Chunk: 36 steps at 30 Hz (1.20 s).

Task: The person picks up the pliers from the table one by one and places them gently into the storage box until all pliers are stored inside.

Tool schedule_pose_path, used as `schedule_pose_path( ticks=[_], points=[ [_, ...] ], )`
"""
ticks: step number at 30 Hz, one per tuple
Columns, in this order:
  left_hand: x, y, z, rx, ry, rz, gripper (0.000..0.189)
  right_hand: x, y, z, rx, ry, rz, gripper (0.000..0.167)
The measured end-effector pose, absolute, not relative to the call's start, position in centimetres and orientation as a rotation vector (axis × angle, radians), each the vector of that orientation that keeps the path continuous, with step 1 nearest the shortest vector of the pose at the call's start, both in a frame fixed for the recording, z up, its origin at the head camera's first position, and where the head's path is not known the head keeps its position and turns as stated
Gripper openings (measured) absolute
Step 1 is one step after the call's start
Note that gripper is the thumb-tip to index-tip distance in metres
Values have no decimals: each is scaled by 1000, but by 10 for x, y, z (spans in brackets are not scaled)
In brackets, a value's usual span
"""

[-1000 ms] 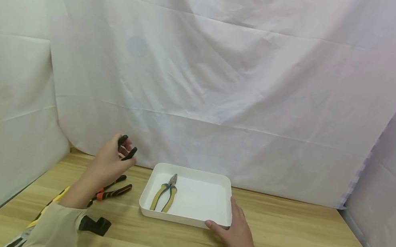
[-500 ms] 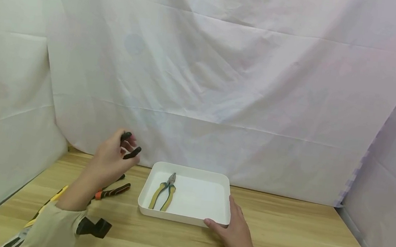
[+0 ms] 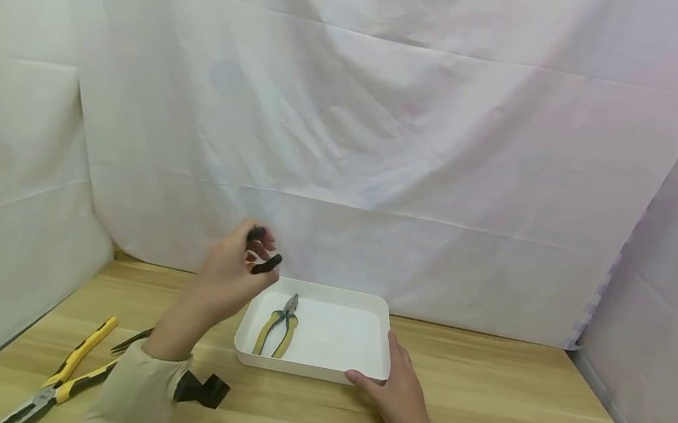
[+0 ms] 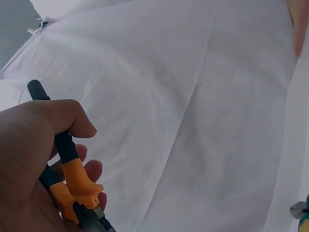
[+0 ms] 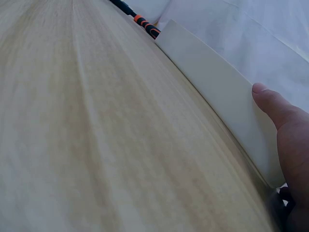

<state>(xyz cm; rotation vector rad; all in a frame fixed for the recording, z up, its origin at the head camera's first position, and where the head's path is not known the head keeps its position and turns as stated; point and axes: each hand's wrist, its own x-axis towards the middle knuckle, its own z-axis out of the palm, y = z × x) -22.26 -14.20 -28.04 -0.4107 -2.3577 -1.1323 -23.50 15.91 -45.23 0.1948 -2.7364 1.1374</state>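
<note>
My left hand (image 3: 226,279) is raised near the tray's back left corner. It grips a pair of pliers (image 4: 79,181) with orange and dark handles; the handle ends stick up, and the pliers' head is partly cut off in the left wrist view. Below and to the right lies a shallow white tray (image 3: 310,370). Inside it, on the left side, rests another pair of pliers (image 3: 287,314) with yellow-green handles. My right hand (image 3: 403,394) holds the tray's near right corner, its thumb (image 5: 270,101) over the front rim.
Long-nose pliers (image 3: 51,391) with yellow and black handles lie on the wooden table (image 3: 510,409) at the left. Another pair, mostly hidden by my left arm, shows its tips (image 3: 131,341) and an orange-black handle (image 5: 145,23). White cloth (image 3: 384,140) hangs behind.
My left hand has moved right with the pliers, from beside the tray to its back left corner. The yellow-black pliers on the table have come into fuller view. My right hand stays on the tray.
</note>
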Motion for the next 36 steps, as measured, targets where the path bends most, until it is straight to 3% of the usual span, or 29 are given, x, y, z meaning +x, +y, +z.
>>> schedule_pose_path(
  ticks=[12, 28, 36],
  points=[
    [-217, -94, -265, -598, -2252, -1215, 43, -231, 168, -456, 194, -2742, 1146, 116],
    [-223, -70, -285, -860, -2380, -1045, 41, -231, 169, -452, 188, -2768, 1130, 116],
    [-237, -59, -303, -850, -2467, -1005, 42, -229, 173, -454, 180, -2767, 1131, 116]
  ],
)
